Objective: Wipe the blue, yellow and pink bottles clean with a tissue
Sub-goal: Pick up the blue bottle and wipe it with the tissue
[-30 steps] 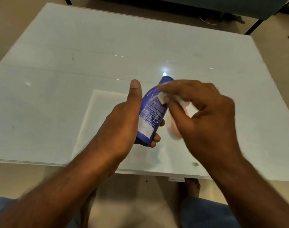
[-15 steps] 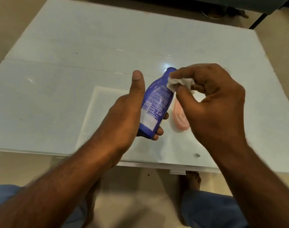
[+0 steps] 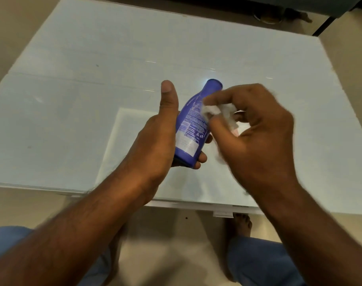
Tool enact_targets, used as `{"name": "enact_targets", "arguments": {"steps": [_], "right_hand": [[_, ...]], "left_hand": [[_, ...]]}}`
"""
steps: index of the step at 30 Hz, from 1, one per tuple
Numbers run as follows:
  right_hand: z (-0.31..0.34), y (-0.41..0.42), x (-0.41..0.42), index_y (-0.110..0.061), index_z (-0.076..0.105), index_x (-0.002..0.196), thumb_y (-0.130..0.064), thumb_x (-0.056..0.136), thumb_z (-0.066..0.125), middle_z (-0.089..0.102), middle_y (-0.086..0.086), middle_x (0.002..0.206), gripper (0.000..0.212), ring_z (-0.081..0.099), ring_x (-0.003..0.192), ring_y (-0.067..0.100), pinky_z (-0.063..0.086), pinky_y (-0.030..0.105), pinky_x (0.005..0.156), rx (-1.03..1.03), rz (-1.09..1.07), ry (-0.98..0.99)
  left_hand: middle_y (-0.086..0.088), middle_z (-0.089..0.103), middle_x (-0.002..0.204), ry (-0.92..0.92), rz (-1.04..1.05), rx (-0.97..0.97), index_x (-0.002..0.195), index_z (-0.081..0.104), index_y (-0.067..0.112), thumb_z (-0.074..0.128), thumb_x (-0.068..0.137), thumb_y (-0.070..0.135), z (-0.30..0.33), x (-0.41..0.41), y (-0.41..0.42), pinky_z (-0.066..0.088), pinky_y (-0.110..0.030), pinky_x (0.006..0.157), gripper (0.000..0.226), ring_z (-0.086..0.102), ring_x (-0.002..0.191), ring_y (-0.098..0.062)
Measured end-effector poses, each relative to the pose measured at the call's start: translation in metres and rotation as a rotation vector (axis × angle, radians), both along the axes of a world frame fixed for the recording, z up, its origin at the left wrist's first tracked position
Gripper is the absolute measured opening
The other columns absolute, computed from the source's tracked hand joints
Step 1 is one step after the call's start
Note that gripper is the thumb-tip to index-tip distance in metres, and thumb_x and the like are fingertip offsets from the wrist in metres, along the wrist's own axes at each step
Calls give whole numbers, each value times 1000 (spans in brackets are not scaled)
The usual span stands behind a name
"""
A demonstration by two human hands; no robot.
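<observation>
Rubbing against the upper side of the blue bottle [image 3: 193,124], a crumpled tissue [image 3: 214,111] is pinched in the fingers of the right hand [image 3: 256,137], while the left hand [image 3: 155,141] grips the bottle round its lower body, thumb raised, holding it tilted above the white table [image 3: 73,100]. A sliver of pink, probably the pink bottle [image 3: 235,132], shows on the table behind the right hand, and no yellow bottle is visible. By my judgement the task is in its first third, with pink and yellow left.
</observation>
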State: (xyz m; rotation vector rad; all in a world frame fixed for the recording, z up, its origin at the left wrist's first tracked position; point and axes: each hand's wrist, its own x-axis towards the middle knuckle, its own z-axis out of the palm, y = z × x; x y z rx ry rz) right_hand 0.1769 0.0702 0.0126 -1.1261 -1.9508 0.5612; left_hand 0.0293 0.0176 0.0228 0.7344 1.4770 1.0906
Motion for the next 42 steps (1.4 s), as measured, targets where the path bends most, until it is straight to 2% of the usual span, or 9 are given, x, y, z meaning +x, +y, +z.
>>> {"name": "enact_targets", "arguments": {"steps": [4, 10, 14, 21, 26, 30, 34, 39, 42], "right_hand": [[0, -15, -11, -17, 81, 106, -10, 90, 74, 75, -1, 108, 19, 69, 102, 21, 56, 38, 90, 90, 194, -125], [0, 12, 8, -14, 80, 110, -22, 96, 75, 77, -1, 109, 17, 68, 99, 15, 58, 26, 88, 23, -33, -7], [1, -8, -3, -15, 80, 105, -13, 91, 75, 76, -4, 104, 15, 68, 95, 15, 54, 24, 86, 44, 142, -60], [0, 13, 11, -14, 79, 113, -18, 98, 78, 75, -3, 108, 16, 69, 98, 0, 54, 6, 86, -34, 6, 53], [5, -15, -4, -16, 80, 104, -10, 90, 77, 76, -3, 105, 15, 71, 97, 16, 59, 28, 84, -6, 125, -13], [7, -6, -6, -16, 81, 110, -17, 96, 80, 76, -5, 108, 14, 71, 96, 9, 56, 12, 83, -46, 52, 5], [1, 4, 4, -12, 79, 114, -25, 97, 76, 76, 2, 110, 21, 68, 93, 8, 52, 4, 85, -17, -65, 1], [8, -16, -6, -13, 81, 105, -9, 91, 74, 78, 0, 108, 17, 70, 102, 18, 52, 25, 94, 138, 193, -145], [9, -1, 2, -12, 82, 111, -16, 98, 74, 79, 1, 111, 16, 71, 104, 17, 56, 25, 95, 126, 95, -89]], "left_hand": [[-1, 82, 85, -38, 48, -1, 107, 75, 25, 14, 96, 72, -2, 0, 1, 65, -33, 71, 78, 80, 77, -17], [-1, 82, 87, 22, -45, -16, 97, 71, 30, 17, 75, 79, -2, 0, -1, 64, -36, 72, 77, 79, 70, -26], [-5, 81, 83, 9, 13, 4, 91, 76, 27, 11, 94, 74, -1, 1, 0, 66, -39, 74, 80, 80, 74, -23], [-2, 82, 89, 1, -5, -21, 107, 68, 28, 22, 76, 75, -3, -1, 1, 65, -34, 70, 73, 79, 70, -25], [-5, 80, 82, 42, 60, 2, 95, 73, 27, 17, 96, 72, 0, 2, 4, 66, -40, 76, 71, 79, 73, -23], [-5, 80, 80, 96, 25, 8, 95, 72, 28, 15, 79, 78, 0, 4, 5, 67, -43, 80, 77, 79, 70, -22], [-5, 81, 88, 107, -19, -16, 96, 67, 30, 15, 97, 69, 0, 5, 4, 66, -41, 80, 65, 80, 71, -26], [2, 80, 81, 211, -5, 93, 92, 75, 26, 10, 84, 77, -3, 4, 2, 64, -31, 78, 82, 78, 77, -10], [10, 78, 77, 235, -27, 87, 86, 68, 34, 11, 79, 74, -4, 5, 1, 61, -21, 60, 70, 77, 65, -10]]}}
